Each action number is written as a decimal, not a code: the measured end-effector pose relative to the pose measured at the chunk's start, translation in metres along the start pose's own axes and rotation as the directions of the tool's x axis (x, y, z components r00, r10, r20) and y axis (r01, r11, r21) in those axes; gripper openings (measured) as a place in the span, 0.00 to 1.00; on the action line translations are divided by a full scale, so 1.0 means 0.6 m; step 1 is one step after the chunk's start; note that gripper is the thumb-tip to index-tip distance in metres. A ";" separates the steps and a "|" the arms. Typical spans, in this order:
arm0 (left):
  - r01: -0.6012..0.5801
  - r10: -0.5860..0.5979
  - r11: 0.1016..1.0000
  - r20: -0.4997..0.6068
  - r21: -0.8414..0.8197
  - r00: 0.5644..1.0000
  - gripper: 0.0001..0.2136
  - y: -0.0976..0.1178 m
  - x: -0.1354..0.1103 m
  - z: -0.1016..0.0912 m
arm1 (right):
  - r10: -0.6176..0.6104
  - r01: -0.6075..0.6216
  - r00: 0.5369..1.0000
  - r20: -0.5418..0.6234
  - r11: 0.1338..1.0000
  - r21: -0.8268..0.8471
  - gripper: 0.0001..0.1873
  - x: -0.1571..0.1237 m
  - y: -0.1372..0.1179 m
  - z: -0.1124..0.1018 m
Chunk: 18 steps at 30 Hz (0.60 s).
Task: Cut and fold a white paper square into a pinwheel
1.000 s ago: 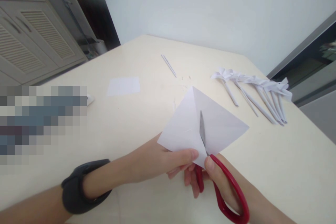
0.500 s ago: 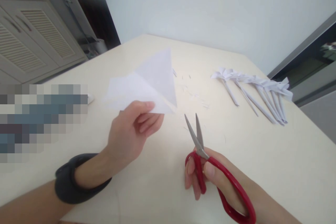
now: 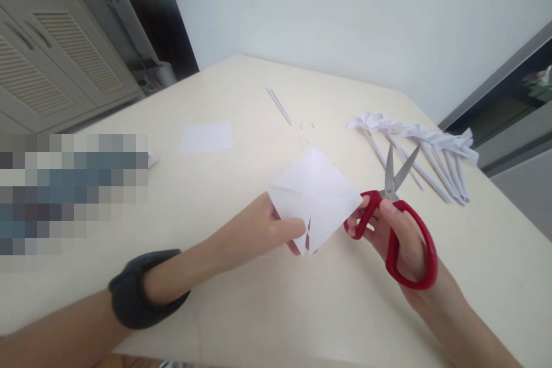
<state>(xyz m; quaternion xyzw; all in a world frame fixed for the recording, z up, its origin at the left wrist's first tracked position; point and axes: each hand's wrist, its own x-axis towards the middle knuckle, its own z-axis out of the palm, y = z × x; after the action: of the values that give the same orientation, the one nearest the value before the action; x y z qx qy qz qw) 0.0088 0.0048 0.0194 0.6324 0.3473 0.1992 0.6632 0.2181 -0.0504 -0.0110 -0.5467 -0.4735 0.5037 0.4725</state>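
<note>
My left hand (image 3: 263,230) pinches a folded white paper (image 3: 317,192) by its lower left corner and holds it just above the cream table (image 3: 241,310). The paper has a short cut near its bottom tip. My right hand (image 3: 394,236) grips red-handled scissors (image 3: 399,224) just right of the paper, their blades apart and pointing up and away. A black band sits on my left wrist (image 3: 142,287).
A row of several rolled white paper stems with folded tops (image 3: 422,146) lies at the right rear. A small white paper rectangle (image 3: 206,138) and a thin paper strip (image 3: 279,106) lie further back, with tiny scraps nearby. Grey cabinets (image 3: 47,46) stand left; a blurred patch covers the left edge.
My left hand brought the paper back from the upper left to the middle. My right hand carried the scissors to the right and turned the blades upward.
</note>
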 end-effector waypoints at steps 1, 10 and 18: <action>0.009 -0.010 1.000 0.030 0.016 1.000 0.08 0.002 -0.001 0.001 | -0.011 0.011 1.000 0.000 1.000 0.009 0.16 0.002 -0.001 0.001; 0.023 -0.020 1.000 0.186 -0.013 0.982 0.10 -0.016 0.000 -0.003 | 0.041 -0.042 0.999 0.025 0.998 0.053 0.06 0.007 -0.008 0.010; -0.059 0.049 0.995 -0.114 -0.081 0.992 0.11 -0.032 0.007 -0.008 | 0.054 -0.061 0.997 0.052 0.988 0.142 0.10 0.004 -0.017 0.018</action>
<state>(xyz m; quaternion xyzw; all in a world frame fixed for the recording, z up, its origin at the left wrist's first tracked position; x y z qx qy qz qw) 0.0049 0.0085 0.0001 0.6008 0.3578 0.2668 0.6632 0.2073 -0.0468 -0.0017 -0.5123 -0.4314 0.5630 0.4843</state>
